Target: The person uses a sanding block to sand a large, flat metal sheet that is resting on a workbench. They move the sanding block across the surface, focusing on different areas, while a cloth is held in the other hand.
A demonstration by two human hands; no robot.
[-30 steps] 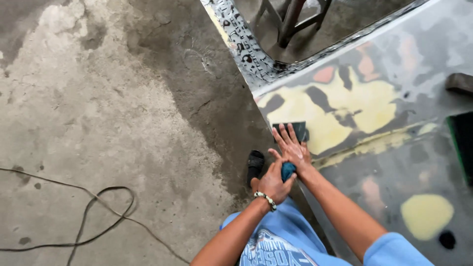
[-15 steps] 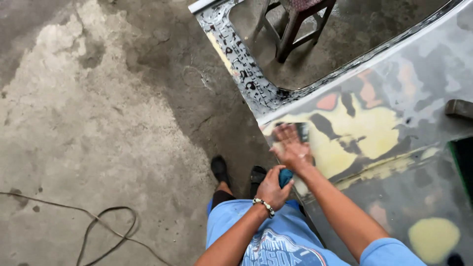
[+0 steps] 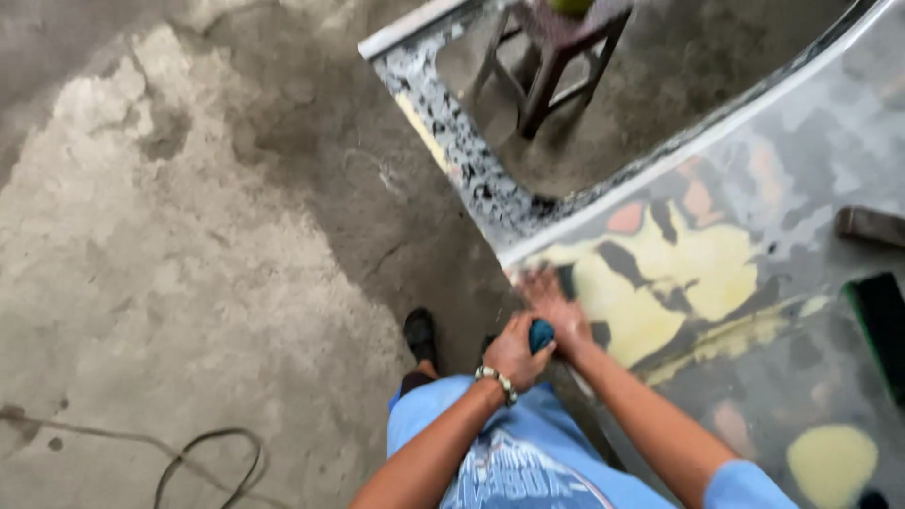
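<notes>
Car door panel point(image 3: 754, 188) lies flat-ish at right: bare grey metal, patchy, with pale yellow filler blotches and a few orange-pink spots. Surface looks matte and scuffed. The window frame edge is speckled black and white, paint half stripped. Through the window opening a dark wooden stool point(image 3: 556, 57) stands on the floor.

Right hand point(image 3: 556, 306) is pressed flat on the panel near its lower left corner, fingers spread, blurred. A dark sanding pad point(image 3: 566, 280) shows just past the fingers, partly covered; hand is on it rather than gripping around it.

Left hand point(image 3: 514, 353) is curled closed on a small blue-teal object point(image 3: 541, 334), only a bit of it visible between thumb and fingers. It touches the right wrist, just at the panel edge. Bead bracelet point(image 3: 498, 382) on the left wrist.

Both hands sit right at the panel's corner. Wide stretch of panel lies to the right and up. A dark block point(image 3: 872, 224) and a green-edged black piece point(image 3: 881, 325) rest near the right side, well apart from the hands.

Left of the panel: rough, stained concrete floor point(image 3: 189, 236), cracked, with a thin cable point(image 3: 207, 457) looped at lower left. Black shoe point(image 3: 420, 335) just beside the panel edge.
</notes>
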